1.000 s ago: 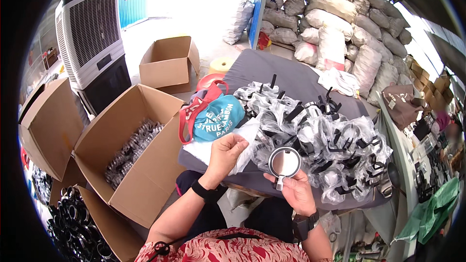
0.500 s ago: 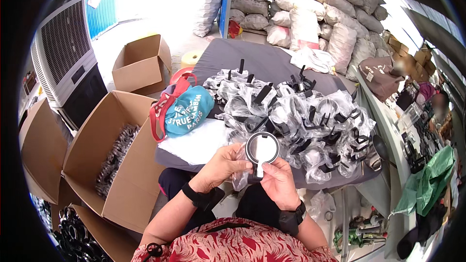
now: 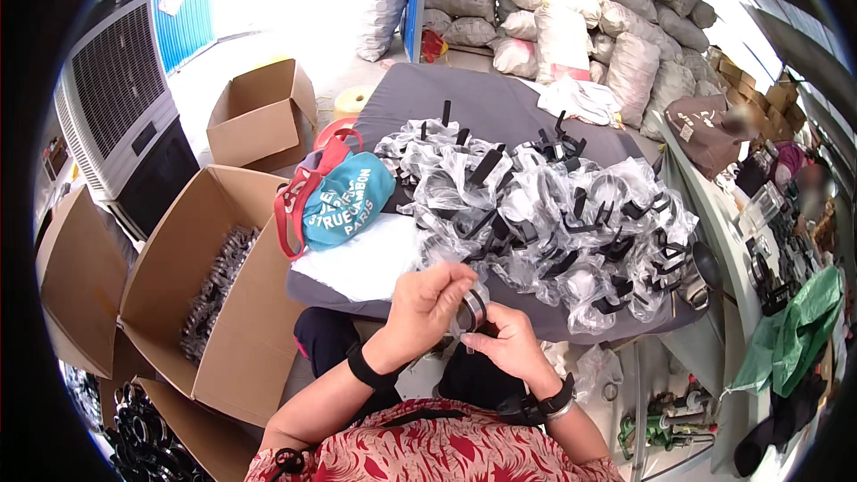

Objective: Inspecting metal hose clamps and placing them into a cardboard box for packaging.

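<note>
Over my lap, at the table's front edge, I hold a small round black-and-silver part (image 3: 473, 308), now seen nearly edge-on. My right hand (image 3: 509, 344) grips it from the right, thumb against its lower side. On the other side my left hand (image 3: 421, 311) is closed in a pinch just above and left of the part, on a clear plastic bag (image 3: 483, 291) that shows partly round it. The fingers hide much of the bag. Beyond both hands lies a heap of black-handled pieces in clear plastic (image 3: 553, 223).
The grey-covered table (image 3: 428, 94) also carries a teal-and-red bag (image 3: 348, 201) and a white sheet (image 3: 366, 259). A cardboard box (image 3: 250, 339) with wrapped pieces stands left, an air cooler (image 3: 116, 80) behind it. A metal pan (image 3: 698, 277) sits at the table's right edge.
The round part has turned from facing me to nearly edge-on. My left hand has risen from the part's left side into a pinch above it; my right hand has shifted slightly lower.
</note>
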`<move>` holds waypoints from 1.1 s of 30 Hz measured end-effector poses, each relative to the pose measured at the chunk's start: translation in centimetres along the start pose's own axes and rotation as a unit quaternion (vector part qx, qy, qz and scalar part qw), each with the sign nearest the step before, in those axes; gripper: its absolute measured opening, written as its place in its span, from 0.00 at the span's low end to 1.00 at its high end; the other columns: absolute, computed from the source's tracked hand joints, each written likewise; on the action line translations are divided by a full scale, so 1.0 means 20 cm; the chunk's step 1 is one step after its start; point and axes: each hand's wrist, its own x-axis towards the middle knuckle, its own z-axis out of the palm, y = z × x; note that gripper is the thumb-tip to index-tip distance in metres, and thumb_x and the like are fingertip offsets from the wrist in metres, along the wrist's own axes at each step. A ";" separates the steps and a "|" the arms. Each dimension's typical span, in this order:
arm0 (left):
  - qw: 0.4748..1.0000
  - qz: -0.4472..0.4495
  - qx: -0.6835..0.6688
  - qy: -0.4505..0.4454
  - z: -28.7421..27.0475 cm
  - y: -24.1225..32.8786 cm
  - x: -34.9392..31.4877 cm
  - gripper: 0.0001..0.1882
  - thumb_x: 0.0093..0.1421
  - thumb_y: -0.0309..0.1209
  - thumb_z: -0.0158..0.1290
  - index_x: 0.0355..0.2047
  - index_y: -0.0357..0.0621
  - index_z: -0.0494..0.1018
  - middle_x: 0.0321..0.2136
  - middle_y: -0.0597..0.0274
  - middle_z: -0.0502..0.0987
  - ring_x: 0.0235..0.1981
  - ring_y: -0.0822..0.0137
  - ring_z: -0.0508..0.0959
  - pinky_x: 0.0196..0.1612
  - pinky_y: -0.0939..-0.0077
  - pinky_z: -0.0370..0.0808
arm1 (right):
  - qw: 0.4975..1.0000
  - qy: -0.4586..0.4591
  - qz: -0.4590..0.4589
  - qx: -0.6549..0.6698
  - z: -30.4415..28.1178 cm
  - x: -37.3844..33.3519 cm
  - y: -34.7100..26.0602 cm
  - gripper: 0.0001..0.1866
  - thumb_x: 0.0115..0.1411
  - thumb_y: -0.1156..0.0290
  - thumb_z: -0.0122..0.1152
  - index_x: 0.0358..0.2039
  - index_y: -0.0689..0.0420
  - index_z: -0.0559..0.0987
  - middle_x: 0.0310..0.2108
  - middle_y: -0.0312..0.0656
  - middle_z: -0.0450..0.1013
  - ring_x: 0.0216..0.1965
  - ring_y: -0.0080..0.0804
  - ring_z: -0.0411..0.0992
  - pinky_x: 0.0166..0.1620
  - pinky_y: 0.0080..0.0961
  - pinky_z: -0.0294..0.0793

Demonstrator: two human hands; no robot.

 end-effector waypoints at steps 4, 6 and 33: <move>0.976 0.100 -0.025 -0.191 0.06 0.04 -0.04 0.03 0.57 0.25 0.53 0.32 0.41 0.74 0.21 0.58 0.76 0.22 0.60 0.77 0.26 0.72 0.72 | 0.948 0.141 -0.022 0.283 0.04 0.03 0.02 0.24 0.49 0.81 0.66 0.46 0.61 0.68 0.36 0.38 0.73 0.35 0.21 0.71 0.39 0.20 0.73; 0.960 0.101 -0.044 -0.259 0.08 0.05 -0.09 0.04 0.56 0.25 0.55 0.32 0.42 0.75 0.22 0.57 0.76 0.23 0.58 0.78 0.27 0.73 0.72 | 0.918 0.125 -0.004 0.376 0.00 0.03 0.01 0.30 0.52 0.81 0.64 0.55 0.62 0.64 0.42 0.38 0.72 0.37 0.21 0.72 0.43 0.19 0.72; 0.953 -0.053 0.259 0.148 -0.25 -0.56 -0.01 0.07 0.48 0.26 0.59 0.24 0.37 0.72 0.22 0.50 0.73 0.23 0.51 0.75 0.27 0.62 0.71 | 0.746 0.183 -0.099 -0.633 -1.24 0.52 -0.09 0.09 0.45 0.78 0.50 0.30 0.65 0.72 0.28 0.56 0.70 0.35 0.58 0.68 0.39 0.46 0.68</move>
